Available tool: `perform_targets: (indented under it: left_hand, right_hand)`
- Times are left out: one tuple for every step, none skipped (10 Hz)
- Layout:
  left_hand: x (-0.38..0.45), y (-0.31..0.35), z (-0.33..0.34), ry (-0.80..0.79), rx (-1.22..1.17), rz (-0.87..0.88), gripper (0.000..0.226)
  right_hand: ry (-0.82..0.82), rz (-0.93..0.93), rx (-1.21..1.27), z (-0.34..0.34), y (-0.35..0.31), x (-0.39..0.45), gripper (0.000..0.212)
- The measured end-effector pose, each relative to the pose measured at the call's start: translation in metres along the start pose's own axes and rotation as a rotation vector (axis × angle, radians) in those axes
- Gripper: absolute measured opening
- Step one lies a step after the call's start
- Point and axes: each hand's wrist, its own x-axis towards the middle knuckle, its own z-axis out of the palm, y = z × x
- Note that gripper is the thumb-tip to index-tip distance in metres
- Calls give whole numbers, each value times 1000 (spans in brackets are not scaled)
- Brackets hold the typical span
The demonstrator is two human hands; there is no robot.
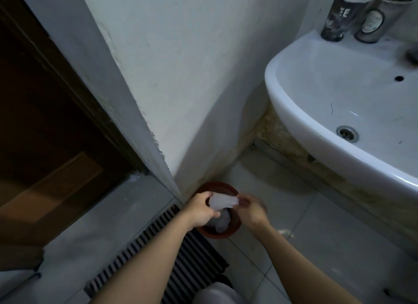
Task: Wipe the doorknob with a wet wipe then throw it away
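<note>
A white wet wipe (222,202) is stretched flat between my two hands, right above a small red-brown waste bin (226,234) that stands on the floor at the wall corner. My left hand (201,211) pinches the wipe's left end and my right hand (251,211) pinches its right end. Crumpled white paper (222,222) lies inside the bin. No doorknob is in view.
A white washbasin (316,131) juts out at the right, with two dark cups (343,14) on its back edge. A dark slatted floor grate (158,249) runs below my left arm. The dark doorway (45,122) is at the left, behind a white wall corner (144,131).
</note>
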Motion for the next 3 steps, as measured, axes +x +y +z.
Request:
perform_targets:
  left_hand:
    - [21,-22,2,-29,79,-55,73]
    - [15,-35,1,-31,50,-59,60]
    - [-5,-38,-5,-18,24,-84,44]
  right_hand:
    - [-104,100,-67,5,27,17,27]
    - [-147,122,-187,11,55,23,13]
    - [-217,171,-245,13,59,14,21]
